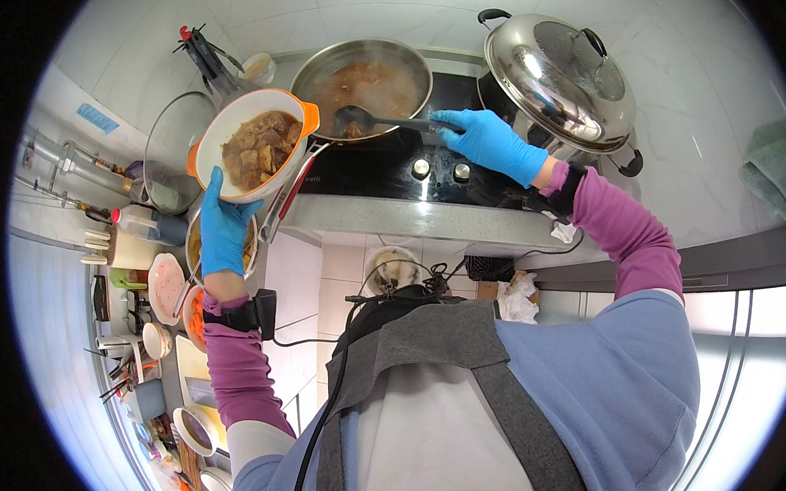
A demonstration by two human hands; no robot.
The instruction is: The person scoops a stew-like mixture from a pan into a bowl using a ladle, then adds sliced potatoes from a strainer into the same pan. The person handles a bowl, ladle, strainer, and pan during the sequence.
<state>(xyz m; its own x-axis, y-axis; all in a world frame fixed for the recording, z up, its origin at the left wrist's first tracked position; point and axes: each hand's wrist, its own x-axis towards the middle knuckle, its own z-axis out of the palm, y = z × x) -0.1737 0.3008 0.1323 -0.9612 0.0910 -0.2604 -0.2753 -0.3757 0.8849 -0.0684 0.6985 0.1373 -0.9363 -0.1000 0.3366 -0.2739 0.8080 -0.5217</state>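
My left hand (225, 230), in a blue glove, grips the lower rim of a white bowl with orange handles (208, 132). The bowl is tilted beside the frying pan and holds chunks of brown stewed meat (260, 153) in sauce. In my gloved right hand (491, 140) is the handle of a black ladle (355, 121). Its head is inside the steel frying pan (426, 91), near the front rim, with a little food in it. Steaming brown sauce (366, 82) covers much of the pan's bottom. The pan's handle (291, 193) points towards me, past the bowl.
A large lidded steel pot (513, 61) stands on the right of the black cooktop (369, 176). At left are a glass lid (153, 146), a utensil holder (226, 87), a bottle (140, 222) and a pink plate (164, 280). Cables (347, 348) hang across my front.
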